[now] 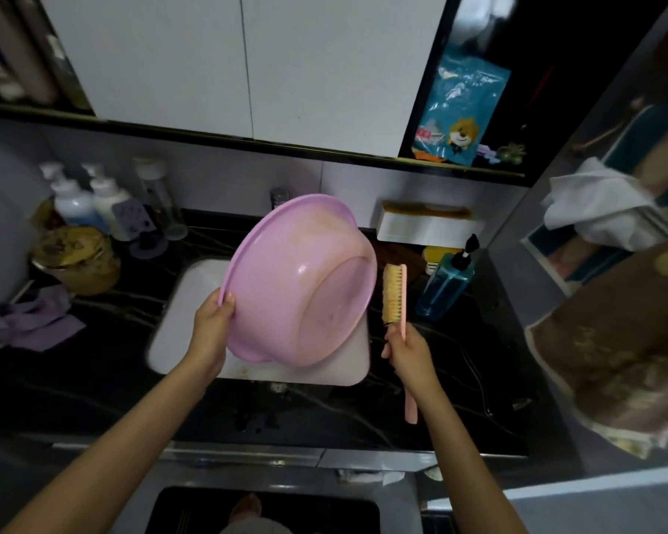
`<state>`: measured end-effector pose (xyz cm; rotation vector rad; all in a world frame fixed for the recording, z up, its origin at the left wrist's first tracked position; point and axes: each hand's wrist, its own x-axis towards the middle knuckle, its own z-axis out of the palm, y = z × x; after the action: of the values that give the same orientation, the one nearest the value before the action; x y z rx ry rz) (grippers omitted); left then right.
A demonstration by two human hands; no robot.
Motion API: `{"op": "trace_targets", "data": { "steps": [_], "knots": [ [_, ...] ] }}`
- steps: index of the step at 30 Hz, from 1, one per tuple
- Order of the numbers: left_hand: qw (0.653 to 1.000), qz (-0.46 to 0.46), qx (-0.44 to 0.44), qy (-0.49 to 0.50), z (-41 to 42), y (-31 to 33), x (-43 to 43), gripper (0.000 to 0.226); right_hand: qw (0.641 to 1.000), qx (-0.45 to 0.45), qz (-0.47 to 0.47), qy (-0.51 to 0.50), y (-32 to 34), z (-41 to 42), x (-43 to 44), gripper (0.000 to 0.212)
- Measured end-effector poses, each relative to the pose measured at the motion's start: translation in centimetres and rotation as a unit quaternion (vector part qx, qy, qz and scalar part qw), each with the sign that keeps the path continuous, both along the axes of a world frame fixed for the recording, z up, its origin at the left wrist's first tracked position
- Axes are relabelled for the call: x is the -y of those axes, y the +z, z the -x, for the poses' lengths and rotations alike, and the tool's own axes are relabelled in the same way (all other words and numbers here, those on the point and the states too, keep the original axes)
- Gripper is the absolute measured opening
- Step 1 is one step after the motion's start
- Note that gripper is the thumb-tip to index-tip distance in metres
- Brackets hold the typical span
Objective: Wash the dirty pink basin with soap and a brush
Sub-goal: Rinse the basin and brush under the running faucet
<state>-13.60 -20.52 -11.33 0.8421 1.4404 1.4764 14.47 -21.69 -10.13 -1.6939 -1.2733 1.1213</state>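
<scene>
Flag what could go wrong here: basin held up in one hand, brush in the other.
1. The left hand grips the pink basin at one spot on its rim only, tilted above the sink. Brush pressure could twist it loose, more so once soapy.
2. The brush in the right hand is close to the blue pump bottle. A wide stroke might knock it over.

Home bathroom; sink [193, 302], toiletry bottles [93, 202]
</scene>
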Motion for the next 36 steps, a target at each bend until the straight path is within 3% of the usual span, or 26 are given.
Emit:
{"op": "trace_targets", "data": {
  "steps": [9,13,15,17,18,20,21,24,25,27,30,34,36],
  "knots": [
    [0.999,0.009,0.040,-0.012,2.2,1.6,0.4,0.022,0.998,-0.027,0.056,0.024,-2.1,1.4,0.4,0.018],
    [0.990,0.008,0.137,-0.025,2.8,2.3,1.8,0.015,0.996,-0.040,0.061,0.054,-2.0,1.8,0.5,0.019],
    [0.978,0.008,0.198,-0.058,3.1,2.6,2.7,0.023,0.996,-0.035,0.053,0.060,-2.1,2.0,0.3,0.029],
    [0.964,0.018,0.248,-0.097,3.0,3.5,4.0,0.013,0.997,-0.052,0.020,0.057,-2.1,2.1,0.0,0.032],
    [0.956,0.027,0.269,-0.111,3.0,3.6,4.6,0.015,0.996,-0.065,-0.003,0.057,-2.1,2.1,-0.1,0.030],
    [0.946,0.057,0.293,-0.125,2.7,4.0,5.7,0.050,0.994,-0.083,-0.045,0.053,-1.7,1.9,-0.1,0.036],
    [0.945,0.085,0.295,-0.110,2.4,4.2,6.5,0.057,0.993,-0.081,-0.059,0.059,-1.4,2.0,0.1,0.040],
    [0.925,0.150,0.344,-0.050,2.2,5.2,9.0,0.023,0.991,-0.066,-0.092,0.074,-0.2,2.1,0.7,0.039],
    [0.920,0.150,0.361,-0.040,2.5,5.3,10.1,0.025,0.989,-0.063,-0.099,0.094,0.1,2.5,1.0,0.036],
    [0.914,0.173,0.365,-0.017,2.8,5.6,12.1,0.058,0.987,-0.048,-0.109,0.104,0.6,2.9,1.5,0.036],
    [0.899,0.218,0.370,0.085,3.8,5.6,15.2,0.032,0.981,-0.037,-0.090,0.170,0.6,4.3,2.3,0.019],
    [0.887,0.244,0.370,0.126,4.4,4.3,17.1,0.048,0.976,-0.009,-0.051,0.213,-0.5,5.8,2.7,0.011],
    [0.880,0.261,0.368,0.151,4.0,3.7,16.4,0.041,0.976,0.004,-0.043,0.215,-1.2,6.0,2.1,0.011]
  ]
}}
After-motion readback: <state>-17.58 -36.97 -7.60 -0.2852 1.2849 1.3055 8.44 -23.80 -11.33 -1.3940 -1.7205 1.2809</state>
